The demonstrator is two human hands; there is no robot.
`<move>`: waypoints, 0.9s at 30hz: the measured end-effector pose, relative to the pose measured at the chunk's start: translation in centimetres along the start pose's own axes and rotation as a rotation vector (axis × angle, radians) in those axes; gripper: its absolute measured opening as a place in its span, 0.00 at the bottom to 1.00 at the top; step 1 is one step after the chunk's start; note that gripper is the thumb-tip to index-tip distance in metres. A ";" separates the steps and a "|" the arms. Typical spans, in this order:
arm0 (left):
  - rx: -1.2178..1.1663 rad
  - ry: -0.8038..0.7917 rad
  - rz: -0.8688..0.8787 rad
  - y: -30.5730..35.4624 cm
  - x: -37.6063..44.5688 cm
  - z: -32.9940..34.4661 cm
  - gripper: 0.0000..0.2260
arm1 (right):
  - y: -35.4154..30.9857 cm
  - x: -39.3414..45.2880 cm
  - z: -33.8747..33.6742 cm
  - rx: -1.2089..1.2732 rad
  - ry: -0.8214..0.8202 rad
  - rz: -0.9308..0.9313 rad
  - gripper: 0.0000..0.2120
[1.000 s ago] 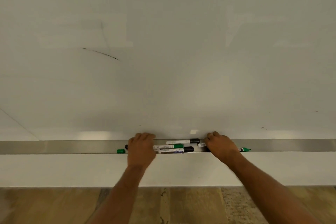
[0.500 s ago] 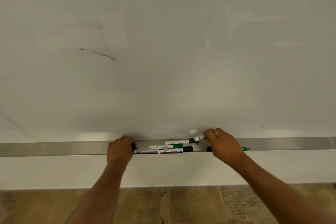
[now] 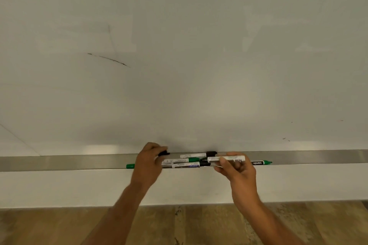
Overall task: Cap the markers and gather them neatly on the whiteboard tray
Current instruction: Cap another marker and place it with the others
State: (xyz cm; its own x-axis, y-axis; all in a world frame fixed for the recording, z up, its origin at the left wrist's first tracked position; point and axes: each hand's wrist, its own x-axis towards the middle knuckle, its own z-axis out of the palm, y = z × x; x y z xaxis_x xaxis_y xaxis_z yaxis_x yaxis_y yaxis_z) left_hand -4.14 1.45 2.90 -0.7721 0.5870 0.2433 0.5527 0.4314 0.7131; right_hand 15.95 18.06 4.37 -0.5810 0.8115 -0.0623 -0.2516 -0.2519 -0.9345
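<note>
Head view gives me both hands at the metal whiteboard tray (image 3: 79, 162), which runs across the foot of the whiteboard (image 3: 179, 65). My right hand (image 3: 238, 171) pinches a white-barrelled marker (image 3: 226, 158) between thumb and fingertips and holds it level, lifted just in front of the tray. I cannot tell whether its left end carries a cap. My left hand (image 3: 148, 162) is curled over the tray with a small black cap (image 3: 164, 153) nipped at its fingertips; the rest of that grip is hidden behind the knuckles.

Between the 2 grips lie 3 markers, close together and roughly parallel. Farthest back is a white one with a black cap (image 3: 196, 154), its cap end toward my right hand. In front of it sits a marker with a green band (image 3: 182, 160), and nearest the tray's front lip a marker with blue print (image 3: 185, 165), whose black end almost meets the held marker. All 3 crowd the gap beside my right hand's grip.

Just beyond my right hand, a green-tipped marker (image 3: 261, 162) rests on the tray, partly covered by my fingers. On the far side of my left hand a green end (image 3: 130, 165) pokes out; my hand hides whatever it belongs to.

A dark stroke (image 3: 111, 59) marks the board well above my left hand. Wooden flooring (image 3: 199, 225) shows below the wall.
</note>
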 end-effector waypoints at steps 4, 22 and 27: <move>-0.258 -0.068 -0.003 3.6 -2.7 1.0 0.16 | -0.2 -1.5 0.7 0.068 -0.026 -0.008 0.07; -0.366 -0.135 0.001 6.7 -5.7 0.8 0.17 | -1.2 -3.0 0.7 -0.062 -0.167 0.038 0.12; -0.613 -0.172 -0.162 5.7 -5.7 -0.1 0.17 | -0.8 -3.1 -1.0 -0.520 -0.379 0.067 0.07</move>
State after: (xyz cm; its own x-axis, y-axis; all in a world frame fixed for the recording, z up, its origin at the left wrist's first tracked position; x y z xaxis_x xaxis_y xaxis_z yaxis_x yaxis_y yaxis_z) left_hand 3.42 0.50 5.64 -0.7413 0.6706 0.0286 0.1153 0.0853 0.9897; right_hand 18.68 16.28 4.96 -0.8396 0.5361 -0.0874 0.1472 0.0696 -0.9867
